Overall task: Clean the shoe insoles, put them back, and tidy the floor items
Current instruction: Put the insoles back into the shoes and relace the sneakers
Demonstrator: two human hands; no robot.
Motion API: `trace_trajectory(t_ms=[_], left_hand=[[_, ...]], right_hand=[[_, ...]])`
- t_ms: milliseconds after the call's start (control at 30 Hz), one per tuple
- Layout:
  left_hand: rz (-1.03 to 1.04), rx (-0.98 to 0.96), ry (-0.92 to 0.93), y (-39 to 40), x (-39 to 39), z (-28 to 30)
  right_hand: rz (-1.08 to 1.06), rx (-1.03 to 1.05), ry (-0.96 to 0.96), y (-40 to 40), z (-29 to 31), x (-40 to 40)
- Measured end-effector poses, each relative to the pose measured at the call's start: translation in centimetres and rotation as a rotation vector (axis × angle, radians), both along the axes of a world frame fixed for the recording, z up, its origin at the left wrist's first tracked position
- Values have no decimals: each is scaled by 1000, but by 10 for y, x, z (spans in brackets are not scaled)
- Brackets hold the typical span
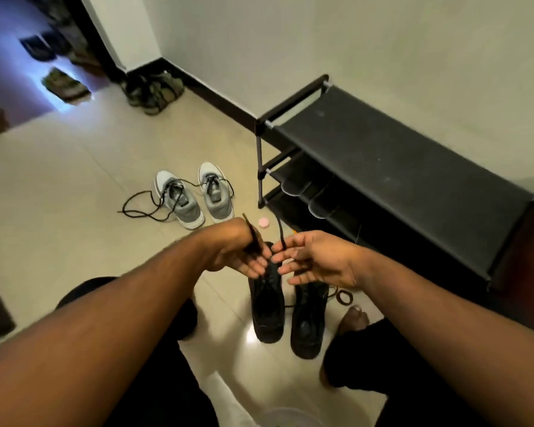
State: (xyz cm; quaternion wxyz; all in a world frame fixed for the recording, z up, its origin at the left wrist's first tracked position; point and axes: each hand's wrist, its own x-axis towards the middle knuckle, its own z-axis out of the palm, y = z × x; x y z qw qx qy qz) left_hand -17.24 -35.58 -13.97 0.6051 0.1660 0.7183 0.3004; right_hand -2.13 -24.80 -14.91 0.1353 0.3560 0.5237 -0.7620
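Note:
Two black shoes stand side by side on the tiled floor in front of me, the left one [267,312] and the right one [309,328]. Above the left shoe's tongue, my left hand [239,252] pinches one end of its black lace [253,232]. My right hand [318,261] pinches the other lace end [280,229] between thumb and fingertips, the other fingers spread. Further off, a pair of grey and white sneakers [195,194] sits with long black laces trailing loose to the left.
A black three-tier shoe rack [392,167] stands along the wall on the right. A small pink lid [264,222] and dark rings [344,296] lie on the floor. More shoes [151,87] sit by the doorway. My bare foot [353,318] rests beside the right shoe.

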Motion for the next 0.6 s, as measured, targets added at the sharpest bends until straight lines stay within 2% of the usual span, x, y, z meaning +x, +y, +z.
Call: trace_trajectory(t_ms=[100,200,267,367,467,600], left_hand=[[77,110,-63,-14,-3,14],[111,187,-37,-9,-4,16],[137,219,32,0,-10,16],[154,251,243,14,-18,15],[-10,240,455,33,-26,13],[-309,100,533,50,-33,13]], right_hand=[[-57,76,63,-5,11,8],[-140,266,113,-5,11,3],[-165,441,159,0,10,-4],[-109,821,222,15,5,-13],[-56,1015,265,32,0,-19],[132,1353,355,44,3,-25]])
